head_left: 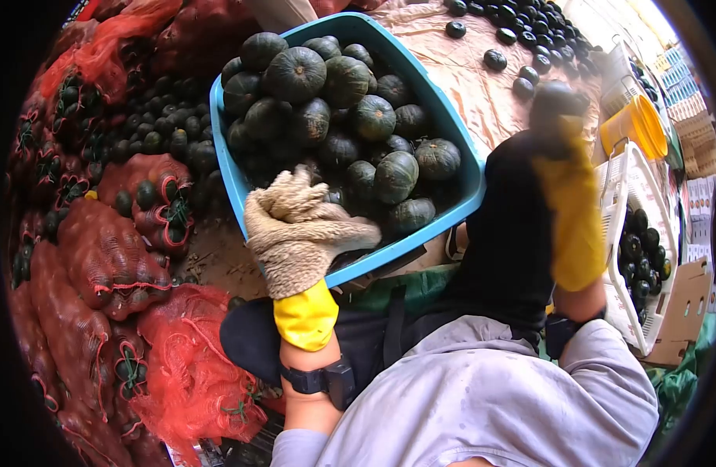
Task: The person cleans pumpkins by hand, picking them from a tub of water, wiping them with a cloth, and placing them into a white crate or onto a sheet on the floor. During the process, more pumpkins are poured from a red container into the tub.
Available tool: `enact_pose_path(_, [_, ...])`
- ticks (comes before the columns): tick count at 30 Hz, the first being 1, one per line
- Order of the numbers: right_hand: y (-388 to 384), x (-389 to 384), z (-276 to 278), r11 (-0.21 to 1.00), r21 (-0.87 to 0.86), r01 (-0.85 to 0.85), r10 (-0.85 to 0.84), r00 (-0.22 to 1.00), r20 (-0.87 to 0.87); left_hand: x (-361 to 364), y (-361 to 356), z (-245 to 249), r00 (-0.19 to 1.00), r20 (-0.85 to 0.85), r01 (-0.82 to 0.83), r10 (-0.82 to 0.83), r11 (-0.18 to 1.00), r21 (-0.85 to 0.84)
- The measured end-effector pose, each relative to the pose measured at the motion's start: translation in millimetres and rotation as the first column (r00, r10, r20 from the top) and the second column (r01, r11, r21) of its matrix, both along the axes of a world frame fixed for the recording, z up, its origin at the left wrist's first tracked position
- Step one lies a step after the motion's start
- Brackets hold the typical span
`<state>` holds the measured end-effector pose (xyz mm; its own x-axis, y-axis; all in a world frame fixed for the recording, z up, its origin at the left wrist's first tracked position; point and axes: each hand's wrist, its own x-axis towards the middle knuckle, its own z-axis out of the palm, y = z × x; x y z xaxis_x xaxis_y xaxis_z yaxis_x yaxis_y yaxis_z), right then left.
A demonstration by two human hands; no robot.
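A blue plastic tub (467,148) in front of me is heaped with dark green kabocha squashes (376,117). My left hand (295,226), in a beige knit glove over a yellow rubber one, lies over the tub's near left rim. Its thumb points right, apart from the loosely bent fingers, and I see nothing in its grasp. To the right of the tub, my right hand (564,171) in a yellow glove is smeared by motion. A dark kabocha squash (558,107), also blurred, is at its fingers, raised above the sheet.
Red mesh sacks (101,249) of produce pile up on the left, beside loose dark green squashes (163,117). More squashes (529,31) lie on a tan sheet (443,78). At right stand a yellow bucket (634,128), a white crate (607,226) holding dark squashes, and cardboard (680,311).
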<state>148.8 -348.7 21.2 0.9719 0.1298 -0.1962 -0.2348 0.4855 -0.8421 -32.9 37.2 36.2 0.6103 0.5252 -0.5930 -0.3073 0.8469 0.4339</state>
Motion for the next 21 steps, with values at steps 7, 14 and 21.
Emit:
enact_pose_path(7, [-179,20,27,0.882,0.177,0.437,-0.466,0.863,0.196,-29,67,-45,0.891,-0.351,0.441,-0.287,0.368,0.818])
enact_pose_path(14, [174,-55,68,0.432,-0.841,-0.326,0.782,0.6,0.17,-24,44,-50,0.939,-0.201,0.344,-0.28,0.785,0.514])
enact_pose_path(21, [344,-82,-101,-0.274,-0.953,0.126,0.959,0.104,-0.262,-38,26,-60,0.831,-0.548,0.547,-0.095,0.321,0.774])
